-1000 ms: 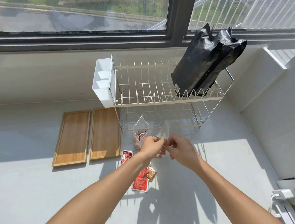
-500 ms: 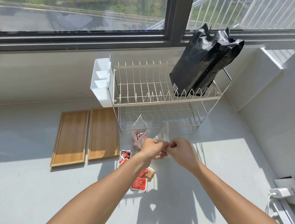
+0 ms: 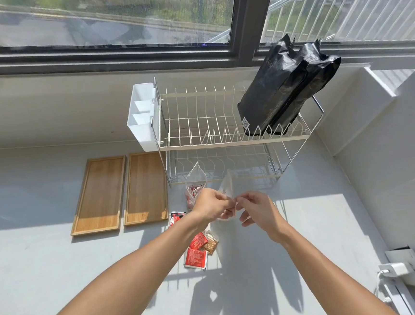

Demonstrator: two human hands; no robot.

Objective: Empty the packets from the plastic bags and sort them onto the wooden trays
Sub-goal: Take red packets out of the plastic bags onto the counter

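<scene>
Both hands hold a clear plastic bag (image 3: 226, 188) above the white counter; my left hand (image 3: 212, 206) pinches one side and my right hand (image 3: 254, 208) the other. The bag looks empty. Behind my left hand stands a second clear bag (image 3: 195, 183) with red packets inside. Loose packets lie on the counter: a red one (image 3: 177, 216) by my left wrist, and red (image 3: 195, 257) and brown (image 3: 211, 242) ones under my left forearm. Two bare wooden trays (image 3: 99, 194) (image 3: 145, 186) lie side by side to the left.
A white two-tier wire dish rack (image 3: 224, 135) stands against the wall behind the bags, with a white cutlery holder (image 3: 142, 117) on its left end and black foil bags (image 3: 283, 88) on its top tier. A white charger (image 3: 394, 269) sits at the lower right.
The hands have stayed together on the clear bag, fingers shifting slightly along its edge. The packets and trays have not moved.
</scene>
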